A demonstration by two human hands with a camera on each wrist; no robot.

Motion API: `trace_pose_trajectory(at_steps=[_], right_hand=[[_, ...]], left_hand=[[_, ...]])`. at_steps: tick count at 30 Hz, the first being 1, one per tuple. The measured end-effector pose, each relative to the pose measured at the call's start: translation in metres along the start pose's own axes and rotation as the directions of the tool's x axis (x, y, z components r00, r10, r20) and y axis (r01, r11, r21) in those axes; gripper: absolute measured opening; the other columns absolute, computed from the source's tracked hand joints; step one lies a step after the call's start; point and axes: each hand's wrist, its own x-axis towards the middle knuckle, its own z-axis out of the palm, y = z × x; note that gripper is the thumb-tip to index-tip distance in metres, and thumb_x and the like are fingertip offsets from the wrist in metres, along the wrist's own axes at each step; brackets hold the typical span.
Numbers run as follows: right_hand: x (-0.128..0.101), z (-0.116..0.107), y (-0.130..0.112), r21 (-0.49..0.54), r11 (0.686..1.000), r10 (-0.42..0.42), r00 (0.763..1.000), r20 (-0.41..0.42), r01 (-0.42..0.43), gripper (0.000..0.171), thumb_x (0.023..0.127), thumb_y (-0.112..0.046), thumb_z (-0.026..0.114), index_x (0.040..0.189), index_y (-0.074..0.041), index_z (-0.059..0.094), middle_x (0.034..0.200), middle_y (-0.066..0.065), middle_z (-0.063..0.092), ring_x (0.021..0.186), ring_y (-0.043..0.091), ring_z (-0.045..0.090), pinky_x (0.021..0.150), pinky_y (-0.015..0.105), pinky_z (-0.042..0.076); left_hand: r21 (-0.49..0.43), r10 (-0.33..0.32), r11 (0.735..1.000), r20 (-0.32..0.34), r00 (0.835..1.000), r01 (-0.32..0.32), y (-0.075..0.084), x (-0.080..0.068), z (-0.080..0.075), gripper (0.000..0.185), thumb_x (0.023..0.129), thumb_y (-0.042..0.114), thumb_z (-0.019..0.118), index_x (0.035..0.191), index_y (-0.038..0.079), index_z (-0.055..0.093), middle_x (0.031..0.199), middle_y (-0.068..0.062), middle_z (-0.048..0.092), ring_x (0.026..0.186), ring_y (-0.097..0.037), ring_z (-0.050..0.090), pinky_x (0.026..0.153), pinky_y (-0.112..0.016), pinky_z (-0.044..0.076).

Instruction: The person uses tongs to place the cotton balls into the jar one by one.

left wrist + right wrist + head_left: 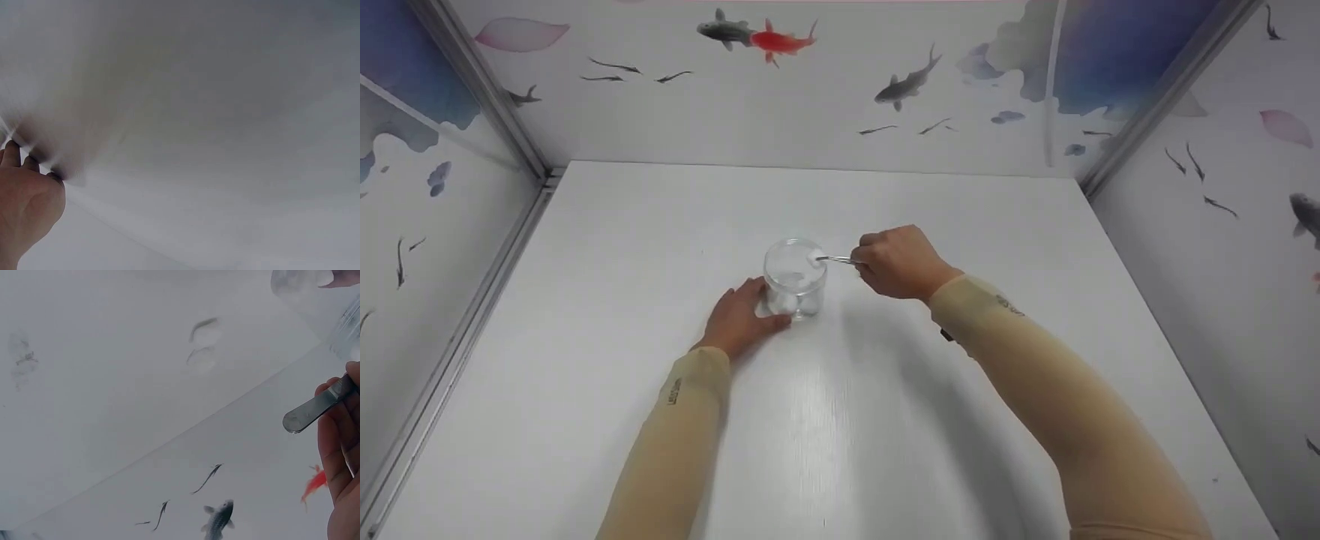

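Note:
A clear jar (795, 279) stands upright on the white table, with white cotton balls (793, 304) at its bottom. My left hand (741, 321) holds the jar low on its left side, thumb in front and fingers behind; the left wrist view shows part of this hand (31, 199) at the edge. My right hand (901, 261) pinches metal tweezers (838, 259), their tip pointing left at the jar's rim. A white cotton ball (814, 257) is at that tip, overlapping the jar's mouth. In the right wrist view the tweezers' rounded back end (309, 414) sticks out from my fingers (333, 447).
White panels printed with fish (907, 84) rise behind the table (660, 217) and along both sides. Metal frame posts (491, 97) stand at the back corners. Both forearms wear beige sleeves (679, 427).

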Motion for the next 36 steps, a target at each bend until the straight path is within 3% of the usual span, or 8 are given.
trace_pose_trajectory(at_steps=[11,16,22,29,36], right_hand=[[0.001,0.009,-0.002,0.034,0.999,-0.009,1.000,0.011,0.009,0.011,0.087,-0.006,0.066,0.084,-0.012,0.075,0.068,-0.001,0.062,0.053,0.016,0.054,0.045,0.034,0.049],[-0.006,0.009,0.004,0.054,0.998,0.005,1.000,0.020,-0.006,0.009,0.088,-0.006,0.068,0.088,-0.010,0.076,0.074,0.000,0.067,0.059,0.015,0.061,0.051,0.035,0.055],[-0.024,0.011,0.018,0.043,0.998,0.049,0.999,0.017,-0.050,0.008,0.088,-0.006,0.069,0.090,-0.009,0.076,0.075,0.003,0.068,0.058,0.016,0.060,0.050,0.035,0.055],[-0.048,0.017,0.036,0.020,0.992,0.126,0.989,0.073,-0.128,0.010,0.088,-0.006,0.068,0.087,-0.010,0.077,0.072,0.002,0.066,0.056,0.017,0.059,0.050,0.036,0.055],[-0.062,0.024,0.047,0.007,0.990,0.139,0.986,0.095,-0.140,0.012,0.086,-0.003,0.067,0.079,-0.010,0.074,0.066,0.001,0.062,0.052,0.015,0.052,0.046,0.035,0.050]], left_hand=[[-0.007,0.011,1.000,-0.019,1.000,-0.011,0.002,0.000,-0.001,0.090,0.082,0.053,0.078,0.153,0.013,0.039,0.156,-0.008,0.039,0.147,-0.034,0.025,0.122,-0.050,0.012],[-0.012,0.013,1.000,-0.020,1.000,-0.014,0.003,-0.002,-0.003,0.089,0.083,0.052,0.077,0.153,0.013,0.039,0.156,-0.008,0.039,0.147,-0.032,0.024,0.123,-0.048,0.012],[-0.016,0.016,1.000,-0.017,1.000,-0.016,0.005,-0.004,-0.004,0.088,0.084,0.051,0.077,0.153,0.013,0.039,0.156,-0.007,0.039,0.147,-0.032,0.024,0.123,-0.048,0.011],[-0.027,0.018,0.999,-0.012,1.000,-0.018,0.002,-0.001,-0.003,0.088,0.083,0.052,0.077,0.153,0.014,0.039,0.155,-0.004,0.041,0.148,-0.027,0.025,0.124,-0.044,0.006],[-0.032,0.012,0.999,-0.013,1.000,-0.012,0.001,0.001,-0.002,0.089,0.082,0.053,0.077,0.153,0.014,0.039,0.156,-0.006,0.039,0.148,-0.029,0.023,0.123,-0.046,0.009]])
